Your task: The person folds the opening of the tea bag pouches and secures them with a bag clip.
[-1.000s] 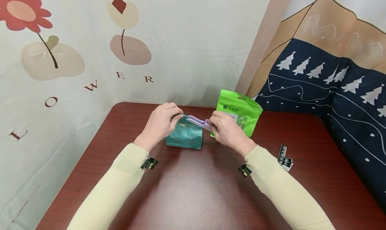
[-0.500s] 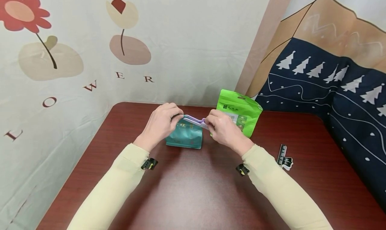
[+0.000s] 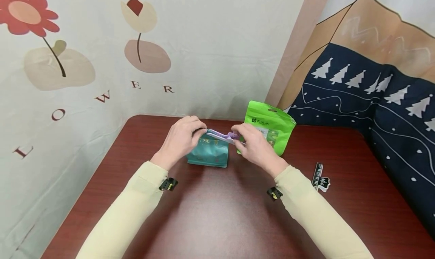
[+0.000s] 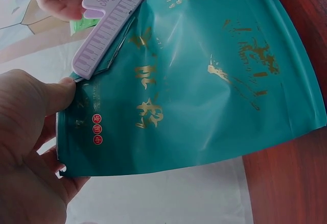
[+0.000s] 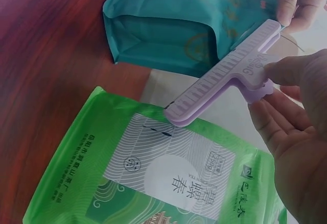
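Note:
A teal tea pouch [image 3: 209, 155] with gold lettering stands on the table. My left hand [image 3: 183, 135] pinches the pouch's top corner between thumb and fingers, as the left wrist view shows close up. Along the folded top edge lies a lilac bag clip [image 4: 107, 30] with a piano-key print, its far end right by my left thumb. On the clip's handle, my right hand [image 3: 255, 144] has its thumb on one side and fingertips on the other. The clip's near end [image 5: 179, 114] sticks out past the pouch and overlaps a green tea pouch [image 5: 168, 168] in the right wrist view.
The green pouch stands upright behind my right hand. A black piano-key clip [image 3: 320, 178] lies to the right, beside my right sleeve. Printed cloth [image 3: 217, 55] hangs behind the dark red table [image 3: 217, 213].
The lilac clip has shifted left onto the teal pouch's top edge. My right fingers have since spread a little on its handle; my left hand has stayed put.

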Available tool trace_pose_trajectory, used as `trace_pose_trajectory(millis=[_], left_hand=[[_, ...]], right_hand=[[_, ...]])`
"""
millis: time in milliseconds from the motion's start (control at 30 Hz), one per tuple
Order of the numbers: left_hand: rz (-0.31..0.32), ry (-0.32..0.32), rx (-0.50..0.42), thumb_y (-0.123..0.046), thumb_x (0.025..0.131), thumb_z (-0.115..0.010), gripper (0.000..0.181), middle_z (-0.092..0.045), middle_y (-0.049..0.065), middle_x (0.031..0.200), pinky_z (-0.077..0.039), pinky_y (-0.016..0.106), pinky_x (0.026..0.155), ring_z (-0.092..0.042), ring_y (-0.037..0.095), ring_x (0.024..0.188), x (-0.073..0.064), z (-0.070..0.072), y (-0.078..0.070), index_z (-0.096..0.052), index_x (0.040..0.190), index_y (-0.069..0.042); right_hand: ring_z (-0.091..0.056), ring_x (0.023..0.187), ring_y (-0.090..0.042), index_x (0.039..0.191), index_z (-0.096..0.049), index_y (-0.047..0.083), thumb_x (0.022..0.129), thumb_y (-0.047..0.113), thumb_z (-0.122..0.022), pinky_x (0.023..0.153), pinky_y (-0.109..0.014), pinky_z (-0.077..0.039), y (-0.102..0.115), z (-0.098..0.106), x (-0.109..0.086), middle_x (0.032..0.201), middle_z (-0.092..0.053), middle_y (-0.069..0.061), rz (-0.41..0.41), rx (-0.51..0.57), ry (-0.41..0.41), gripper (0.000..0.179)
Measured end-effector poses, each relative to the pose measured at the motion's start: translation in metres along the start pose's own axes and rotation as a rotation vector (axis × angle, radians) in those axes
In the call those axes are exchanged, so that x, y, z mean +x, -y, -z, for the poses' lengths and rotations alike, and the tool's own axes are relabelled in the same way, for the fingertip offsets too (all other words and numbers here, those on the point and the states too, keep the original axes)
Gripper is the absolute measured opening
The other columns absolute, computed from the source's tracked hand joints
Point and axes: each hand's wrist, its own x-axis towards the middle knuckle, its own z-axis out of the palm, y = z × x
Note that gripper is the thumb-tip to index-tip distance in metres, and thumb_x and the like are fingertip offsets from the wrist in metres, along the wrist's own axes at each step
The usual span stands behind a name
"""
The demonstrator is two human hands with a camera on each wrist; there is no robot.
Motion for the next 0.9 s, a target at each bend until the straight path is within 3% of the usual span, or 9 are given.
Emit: trace_pose_trajectory(millis=[300,667,900], left_hand=[[0.007,0.001,-0.006,-0.007,0.094,-0.074,0.004,-0.069,0.002,0.085,-0.049,0.037,0.073,-0.059,0.024,0.08,-0.0008,-0.0002,-0.0002,-0.078,0.093,-0.007],[0.039,0.011,-0.046,-0.007,0.094,-0.074,0.004,-0.069,0.003,0.089,-0.049,0.037,0.073,-0.058,0.024,0.083,-0.0016,-0.0013,0.0004,-0.078,0.095,-0.006],[0.038,0.005,-0.054,-0.007,0.093,-0.075,0.004,-0.07,0.004,0.089,-0.05,0.037,0.073,-0.059,0.025,0.084,-0.0014,-0.0023,0.0015,-0.078,0.095,-0.005]], right_hand=[[-0.061,0.094,-0.027,0.113,-0.073,0.0,0.092,0.004,-0.075,0.074,-0.037,-0.055,-0.004,-0.003,-0.0038,0.105,-0.068,-0.011,-0.038,0.031,-0.039,0.022],[-0.061,0.09,-0.024,0.113,-0.075,0.003,0.093,0.005,-0.075,0.074,-0.04,-0.056,-0.0068,-0.0066,-0.0046,0.105,-0.069,-0.008,-0.088,0.098,-0.046,0.02],[-0.062,0.082,-0.028,0.109,-0.076,0.003,0.093,0.003,-0.075,0.069,-0.036,-0.051,-0.0052,-0.007,-0.0035,0.096,-0.067,-0.009,-0.058,0.094,-0.054,0.016]])
